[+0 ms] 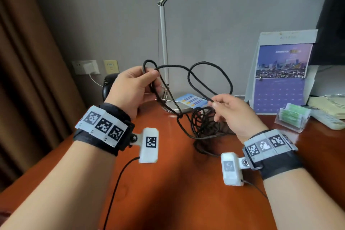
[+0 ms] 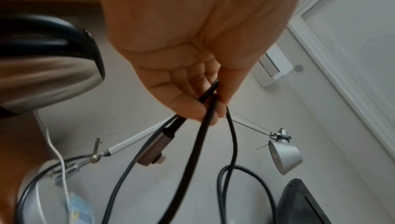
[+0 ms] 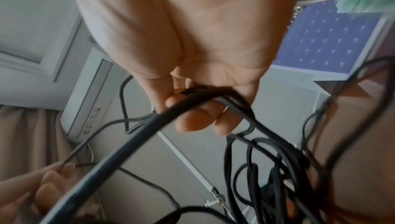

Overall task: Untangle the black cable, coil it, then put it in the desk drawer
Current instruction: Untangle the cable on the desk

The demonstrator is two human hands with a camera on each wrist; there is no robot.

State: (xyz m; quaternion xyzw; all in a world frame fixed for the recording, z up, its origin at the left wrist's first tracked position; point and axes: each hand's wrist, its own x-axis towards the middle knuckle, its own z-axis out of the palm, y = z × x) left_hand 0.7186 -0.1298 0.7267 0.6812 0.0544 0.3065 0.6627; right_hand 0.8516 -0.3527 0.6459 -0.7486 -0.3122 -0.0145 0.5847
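L hand (image 1: 130, 87), centre-left of head view, raised above desk (image 1: 168, 183): thumb and fingers pinch several strands of black cable (image 1: 203, 125), incl. a small loop standing above the thumb. L wrist view confirms grip; a grey plug end (image 2: 155, 144) hangs just below the fingers. R hand (image 1: 233, 112), centre-right, lower: thumb and forefinger pinch a strand, other fingers loosely curled. Large open loop spans between the hands; rest of cable lies in a tangled heap on desk under R hand, one knot visible at centre. Lamp (image 1: 164, 46) behind cable, calendar (image 1: 280, 73) at right. Drawer not seen.
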